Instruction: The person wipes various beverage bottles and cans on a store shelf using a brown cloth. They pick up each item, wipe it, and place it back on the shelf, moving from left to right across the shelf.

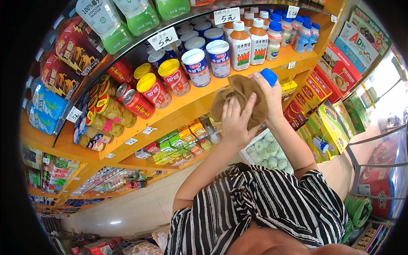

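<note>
A brown cloth [247,87] is bunched in front of the shelf, with my left hand [237,116] pressing its fingers into the folds. Behind it, my right hand [269,95] grips a bottle, of which only the blue cap [269,77] shows plainly; cloth and fingers hide its body. Nearest to the hands on the orange shelf [199,95] stand white bottles with carrot pictures [239,47] and blue-and-white cans [218,59]. Small blue-capped bottles [302,39] fill the shelf's right end.
Red cans with yellow lids [173,77] and jars of preserved food [116,110] line the shelf's left part. Below my forearms sits a white crate [244,156] of fruit in foam nets. Stacked cartons [338,63] stand at the right, near a metal-framed rack [353,156].
</note>
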